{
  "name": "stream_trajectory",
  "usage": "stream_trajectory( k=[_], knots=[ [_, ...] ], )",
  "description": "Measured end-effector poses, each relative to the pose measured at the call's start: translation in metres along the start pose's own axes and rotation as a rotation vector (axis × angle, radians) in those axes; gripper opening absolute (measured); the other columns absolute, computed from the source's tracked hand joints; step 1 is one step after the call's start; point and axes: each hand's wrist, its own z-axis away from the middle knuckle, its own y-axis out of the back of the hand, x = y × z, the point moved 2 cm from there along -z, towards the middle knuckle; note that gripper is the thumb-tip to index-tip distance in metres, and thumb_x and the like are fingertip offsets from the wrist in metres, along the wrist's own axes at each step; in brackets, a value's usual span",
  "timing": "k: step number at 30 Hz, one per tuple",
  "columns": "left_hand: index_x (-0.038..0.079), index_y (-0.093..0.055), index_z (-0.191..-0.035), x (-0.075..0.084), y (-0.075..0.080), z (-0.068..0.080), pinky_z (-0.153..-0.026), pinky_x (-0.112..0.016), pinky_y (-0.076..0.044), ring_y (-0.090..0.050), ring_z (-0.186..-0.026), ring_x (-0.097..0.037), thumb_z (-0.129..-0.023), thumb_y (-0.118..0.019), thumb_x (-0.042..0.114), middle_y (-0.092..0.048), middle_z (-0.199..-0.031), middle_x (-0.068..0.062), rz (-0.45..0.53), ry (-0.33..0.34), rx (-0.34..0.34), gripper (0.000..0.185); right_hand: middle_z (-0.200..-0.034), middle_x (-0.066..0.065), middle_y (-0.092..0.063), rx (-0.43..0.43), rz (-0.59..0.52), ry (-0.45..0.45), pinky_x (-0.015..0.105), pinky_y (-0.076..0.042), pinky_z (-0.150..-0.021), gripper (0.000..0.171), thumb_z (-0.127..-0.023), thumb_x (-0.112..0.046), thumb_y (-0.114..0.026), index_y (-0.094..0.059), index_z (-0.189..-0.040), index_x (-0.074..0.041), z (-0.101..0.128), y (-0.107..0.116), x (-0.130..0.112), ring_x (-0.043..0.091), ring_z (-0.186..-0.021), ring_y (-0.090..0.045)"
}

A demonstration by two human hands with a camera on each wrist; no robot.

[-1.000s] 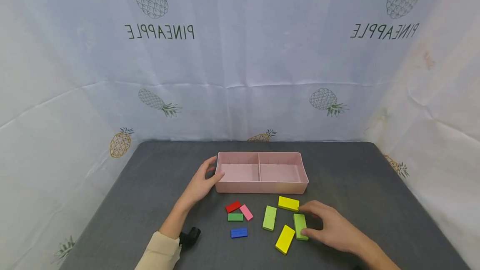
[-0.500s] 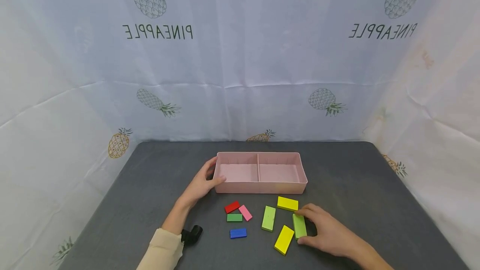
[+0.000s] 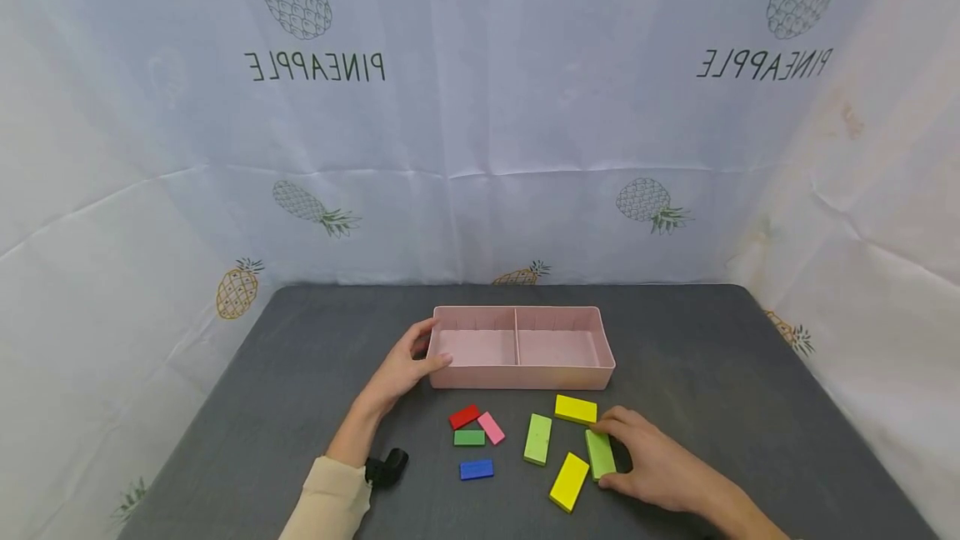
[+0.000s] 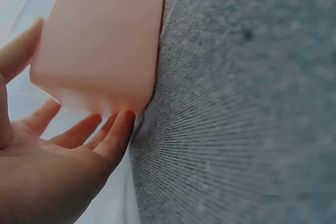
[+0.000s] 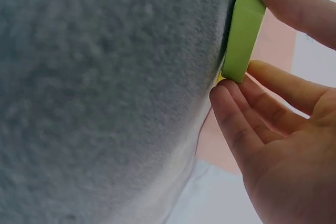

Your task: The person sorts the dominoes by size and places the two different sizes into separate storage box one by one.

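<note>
A pink two-compartment tray sits mid-table with both compartments bare. My left hand holds its left end, thumb on the front corner and fingers at the back corner; the left wrist view shows the tray between thumb and fingers. My right hand pinches a light green block lengthwise. In the right wrist view that block sits between my thumb on its far end and my fingers on its near end.
Loose blocks lie in front of the tray: two yellow, another light green, red, pink, dark green and blue. Pineapple-print cloth walls enclose the grey table.
My right hand has drawn in around the light green block, fingers now on both its ends. The left hand stays on the tray's end.
</note>
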Motion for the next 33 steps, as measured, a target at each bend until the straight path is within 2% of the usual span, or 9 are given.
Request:
stream_trajectory(
  k=[4,8,16,20,27,33],
  knots=[
    [0.004,-0.034,-0.157,-0.015,0.005,-0.01,-0.109,-0.063,-0.036,-0.034,-0.143,-0.046,-0.093,-0.074,0.014,-0.032,-0.16,-0.023,0.018,0.009,-0.008,0.076,-0.126,-0.005,-0.055,0.024,-0.011,0.021,0.045,-0.052,-0.094,0.063,-0.08,-0.046,-0.085,-0.065,-0.128,-0.012,-0.001,0.007,-0.001,0.021,-0.113,-0.056],
    [0.009,-0.035,-0.157,-0.032,0.011,-0.02,-0.108,-0.062,-0.038,-0.035,-0.144,-0.045,-0.094,-0.073,0.014,-0.032,-0.16,-0.02,0.026,-0.01,-0.028,0.073,-0.125,-0.007,-0.055,0.068,-0.007,0.052,0.044,-0.052,-0.093,0.06,-0.081,-0.044,-0.085,-0.065,-0.128,-0.012,-0.001,0.014,-0.004,0.019,-0.113,-0.057],
    [0.013,-0.035,-0.157,-0.031,0.009,-0.022,-0.111,-0.061,-0.035,-0.027,-0.15,-0.04,-0.094,-0.074,0.013,-0.027,-0.164,-0.015,0.065,0.019,-0.049,0.074,-0.125,-0.007,-0.053,0.161,-0.003,0.125,0.036,-0.053,-0.088,0.055,-0.082,-0.034,-0.085,-0.065,-0.128,-0.012,-0.002,0.027,-0.012,0.018,-0.106,-0.058],
    [0.013,-0.036,-0.157,-0.032,0.008,-0.024,-0.111,-0.061,-0.035,-0.028,-0.149,-0.041,-0.093,-0.075,0.014,-0.028,-0.163,-0.015,0.073,0.026,-0.041,0.074,-0.123,-0.006,-0.054,0.187,-0.023,0.152,0.04,-0.054,-0.087,0.055,-0.085,-0.038,-0.084,-0.064,-0.13,-0.013,-0.004,0.038,-0.016,0.019,-0.104,-0.06],
    [0.013,-0.035,-0.157,-0.033,0.008,-0.025,-0.11,-0.06,-0.036,-0.031,-0.147,-0.041,-0.093,-0.075,0.014,-0.029,-0.163,-0.017,0.065,0.028,-0.048,0.075,-0.124,-0.006,-0.055,0.226,-0.037,0.146,0.043,-0.055,-0.089,0.059,-0.084,-0.039,-0.085,-0.063,-0.133,-0.014,-0.007,0.05,-0.022,0.021,-0.108,-0.061],
    [0.014,-0.036,-0.157,-0.035,0.009,-0.024,-0.11,-0.06,-0.037,-0.031,-0.148,-0.041,-0.093,-0.075,0.013,-0.029,-0.163,-0.016,0.059,0.02,-0.045,0.075,-0.123,-0.007,-0.055,0.29,-0.005,0.179,0.034,-0.054,-0.085,0.057,-0.082,-0.029,-0.087,-0.065,-0.132,-0.013,-0.014,0.055,-0.028,0.01,-0.102,-0.056]
  ],
)
